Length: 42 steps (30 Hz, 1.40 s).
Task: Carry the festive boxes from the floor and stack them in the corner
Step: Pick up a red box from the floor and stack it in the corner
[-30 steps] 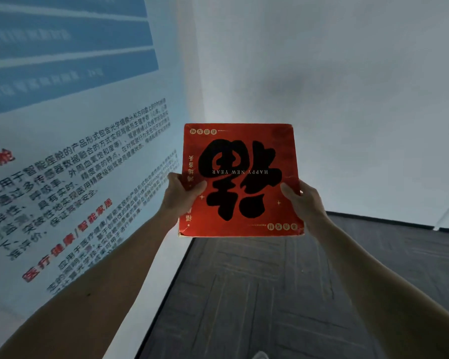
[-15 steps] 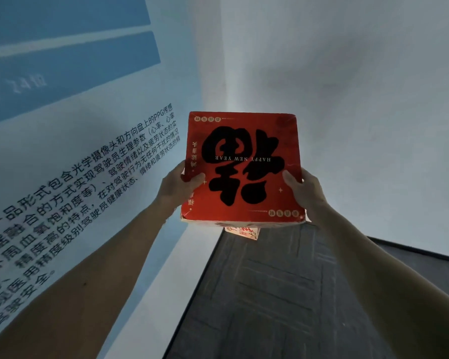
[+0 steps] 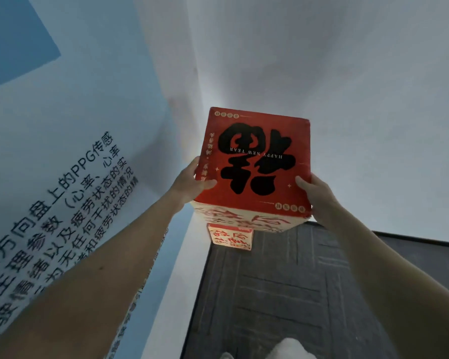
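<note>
In the middle of the frame is the red festive box (image 3: 254, 164). Its top has a big black character with "HAPPY NEW YEAR" across it, upside down from this view. It's closed up, so no telling what's inside. The left hand (image 3: 189, 181) grips its left edge with the thumb on top, and the right hand (image 3: 316, 195) holds the right edge the same way, so the box sits squarely between both hands.

Peeking out just under it is a second box (image 3: 230, 237), cream sides with red writing. I can't tell if the two are touching. Dark grey carpet (image 3: 283, 294) fills the lower right. A blue-and-white poster wall (image 3: 75, 190) with Chinese text runs down the left, a plain white wall (image 3: 347, 99) takes the upper right, and they meet in the corner right behind the box.
</note>
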Available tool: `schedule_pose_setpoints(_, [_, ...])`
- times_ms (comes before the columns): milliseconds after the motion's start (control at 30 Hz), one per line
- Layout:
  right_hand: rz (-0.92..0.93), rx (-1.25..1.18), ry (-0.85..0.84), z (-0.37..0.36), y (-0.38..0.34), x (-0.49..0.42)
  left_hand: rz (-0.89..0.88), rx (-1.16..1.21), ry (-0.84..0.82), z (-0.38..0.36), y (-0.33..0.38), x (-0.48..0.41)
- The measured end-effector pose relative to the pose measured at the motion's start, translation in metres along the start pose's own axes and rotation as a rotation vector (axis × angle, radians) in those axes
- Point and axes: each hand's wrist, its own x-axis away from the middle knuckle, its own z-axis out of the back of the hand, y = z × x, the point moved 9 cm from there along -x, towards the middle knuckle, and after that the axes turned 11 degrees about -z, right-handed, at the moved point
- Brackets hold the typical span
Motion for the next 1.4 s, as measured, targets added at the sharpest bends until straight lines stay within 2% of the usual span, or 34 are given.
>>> schedule_pose_setpoints(167, [-0.207, 0.021, -0.137, -0.015, 0.012, -0.092, 0.169, 0.012, -0.143, -0.025, -0.044, -0.087])
schedule_pose_setpoints(333, [-0.315, 0.063, -0.274, -0.033, 0.026, -0.203, 0.300, -0.027, -0.175, -0.046, -0.105, -0.167])
schedule_pose_setpoints(700, [-0.461, 0.095, -0.232, -0.065, 0.114, -0.386, 0.376, -0.009, -0.168, -0.105, -0.272, -0.281])
schedule_pose_setpoints(1000, [-0.477, 0.081, -0.172, -0.102, 0.193, -0.495, 0.367, -0.104, -0.122, -0.132, -0.405, -0.334])
schedule_pose_setpoints(1167, [-0.501, 0.055, -0.128, -0.110, 0.225, -0.520, 0.334, -0.203, -0.193, -0.147, -0.443, -0.348])
schedule_pose_setpoints(1300, [-0.443, 0.043, -0.118, -0.117, 0.228, -0.532, 0.273, -0.323, -0.259, -0.147, -0.460, -0.355])
schedule_pose_setpoints(1400, [-0.409, 0.065, -0.114, -0.121, 0.226, -0.535, 0.202, -0.541, -0.287, -0.150, -0.457, -0.356])
